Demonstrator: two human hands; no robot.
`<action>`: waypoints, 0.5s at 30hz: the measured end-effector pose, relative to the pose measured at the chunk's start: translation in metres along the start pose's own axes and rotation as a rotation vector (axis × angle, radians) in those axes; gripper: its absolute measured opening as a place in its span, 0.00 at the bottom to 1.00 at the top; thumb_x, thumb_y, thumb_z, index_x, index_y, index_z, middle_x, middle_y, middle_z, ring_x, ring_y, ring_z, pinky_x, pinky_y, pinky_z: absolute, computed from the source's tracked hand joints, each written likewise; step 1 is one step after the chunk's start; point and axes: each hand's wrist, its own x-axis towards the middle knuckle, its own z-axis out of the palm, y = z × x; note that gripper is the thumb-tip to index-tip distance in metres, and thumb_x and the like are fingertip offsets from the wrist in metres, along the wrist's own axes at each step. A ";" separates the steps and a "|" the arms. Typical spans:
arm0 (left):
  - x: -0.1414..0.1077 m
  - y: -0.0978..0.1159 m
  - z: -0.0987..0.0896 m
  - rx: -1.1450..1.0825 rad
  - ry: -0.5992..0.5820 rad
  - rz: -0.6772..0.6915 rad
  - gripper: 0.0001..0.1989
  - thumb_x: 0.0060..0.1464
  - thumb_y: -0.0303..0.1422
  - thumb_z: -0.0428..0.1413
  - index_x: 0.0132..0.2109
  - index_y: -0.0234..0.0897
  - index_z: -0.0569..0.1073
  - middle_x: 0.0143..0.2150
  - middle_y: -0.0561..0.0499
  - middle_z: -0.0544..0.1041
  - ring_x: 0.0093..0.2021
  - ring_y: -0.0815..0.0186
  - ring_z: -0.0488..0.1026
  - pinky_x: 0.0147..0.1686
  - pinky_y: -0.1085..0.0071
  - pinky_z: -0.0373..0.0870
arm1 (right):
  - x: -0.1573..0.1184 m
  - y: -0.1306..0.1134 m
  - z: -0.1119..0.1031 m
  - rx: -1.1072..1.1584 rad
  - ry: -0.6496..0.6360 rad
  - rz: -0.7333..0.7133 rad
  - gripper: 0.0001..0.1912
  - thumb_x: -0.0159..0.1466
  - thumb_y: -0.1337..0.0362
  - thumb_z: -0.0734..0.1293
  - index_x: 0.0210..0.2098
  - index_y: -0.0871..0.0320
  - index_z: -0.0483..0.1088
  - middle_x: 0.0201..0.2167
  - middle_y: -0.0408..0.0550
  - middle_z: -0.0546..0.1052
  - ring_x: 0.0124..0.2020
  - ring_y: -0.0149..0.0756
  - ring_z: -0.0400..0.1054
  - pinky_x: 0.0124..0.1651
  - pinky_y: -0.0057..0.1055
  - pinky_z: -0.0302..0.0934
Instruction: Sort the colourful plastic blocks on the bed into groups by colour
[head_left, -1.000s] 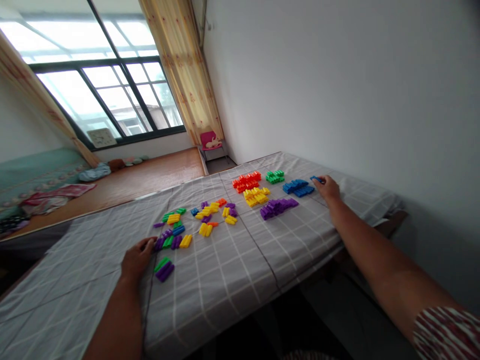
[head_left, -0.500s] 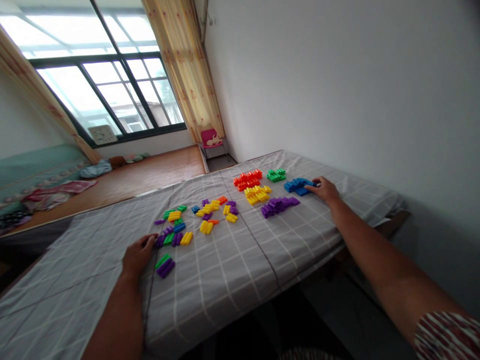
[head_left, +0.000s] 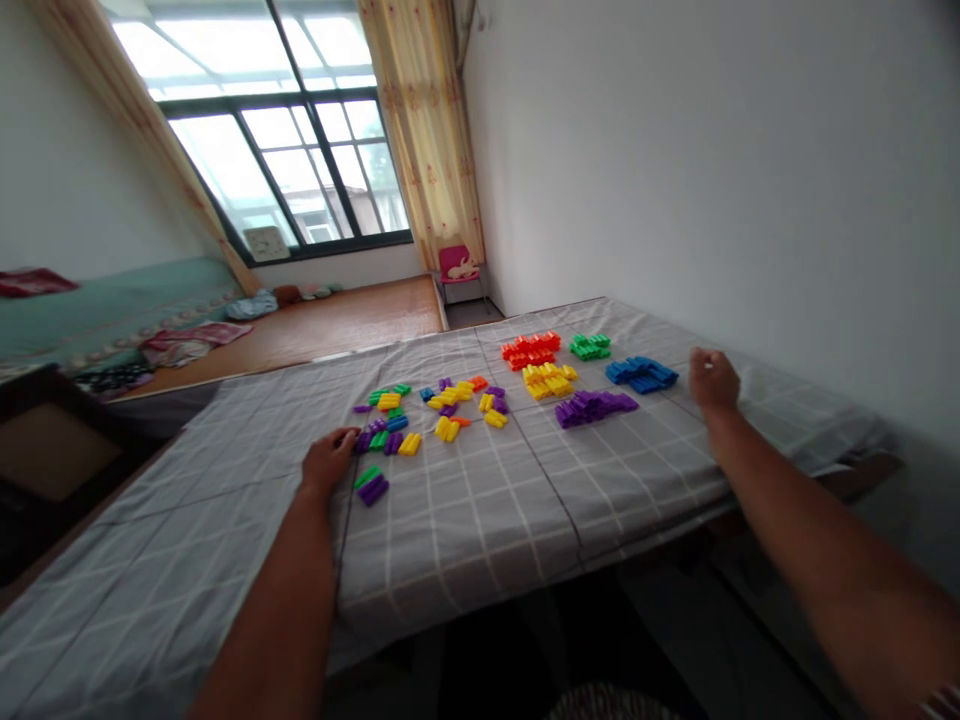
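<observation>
My left hand [head_left: 330,460] rests on the cloth at the left with its fingers curled. Their tips are against a purple block [head_left: 364,441] at the left end of a row of small plastic blocks. Just in front lie a green block [head_left: 367,477] and purple blocks [head_left: 373,490]. On the right, my right hand [head_left: 714,380] is closed in a loose fist above the cloth, with nothing visible in it. It is apart from the blue block pile [head_left: 641,375], the nearest one. A purple pile [head_left: 594,408] lies left of that.
Orange [head_left: 531,350], yellow [head_left: 549,380] and green piles [head_left: 590,347] stand farther back. Several mixed blocks, among them yellow blocks [head_left: 447,429], lie at centre left. A checked grey cloth [head_left: 480,530] covers the table. A white wall [head_left: 712,180] borders the right.
My right hand has drawn away to the right from the blue pile and its fingers have closed. The left hand stays by the purple block. The view has turned left.
</observation>
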 end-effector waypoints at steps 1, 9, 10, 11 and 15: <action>-0.001 0.001 0.001 -0.003 0.001 -0.002 0.21 0.58 0.41 0.46 0.49 0.39 0.79 0.47 0.48 0.81 0.48 0.60 0.75 0.43 0.71 0.69 | -0.002 -0.004 -0.002 0.007 0.014 -0.041 0.25 0.65 0.49 0.53 0.43 0.59 0.72 0.44 0.63 0.77 0.42 0.51 0.71 0.48 0.45 0.62; -0.008 0.004 0.006 -0.040 -0.001 -0.008 0.19 0.61 0.40 0.46 0.50 0.41 0.78 0.48 0.49 0.80 0.49 0.63 0.75 0.44 0.74 0.66 | -0.062 -0.147 -0.001 0.250 -0.176 -0.519 0.20 0.67 0.54 0.55 0.50 0.56 0.69 0.48 0.58 0.74 0.38 0.43 0.70 0.40 0.39 0.66; -0.009 0.005 0.007 -0.046 0.001 -0.012 0.19 0.61 0.40 0.47 0.50 0.41 0.78 0.48 0.49 0.80 0.48 0.63 0.75 0.44 0.74 0.66 | -0.077 -0.174 0.005 0.270 -0.254 -0.570 0.19 0.67 0.55 0.56 0.49 0.56 0.70 0.46 0.57 0.74 0.37 0.42 0.70 0.40 0.38 0.66; -0.010 0.005 0.007 -0.055 0.001 -0.015 0.19 0.61 0.40 0.47 0.50 0.41 0.78 0.48 0.49 0.80 0.48 0.63 0.75 0.44 0.73 0.66 | -0.094 -0.200 0.012 0.280 -0.372 -0.636 0.18 0.66 0.55 0.57 0.48 0.57 0.70 0.45 0.55 0.75 0.36 0.40 0.70 0.40 0.37 0.66; -0.011 0.005 0.008 -0.121 0.016 -0.018 0.18 0.61 0.39 0.48 0.49 0.41 0.78 0.47 0.49 0.81 0.47 0.64 0.75 0.43 0.74 0.67 | -0.171 -0.289 0.045 0.337 -0.818 -0.972 0.15 0.65 0.58 0.62 0.48 0.56 0.72 0.46 0.52 0.76 0.42 0.39 0.71 0.48 0.36 0.65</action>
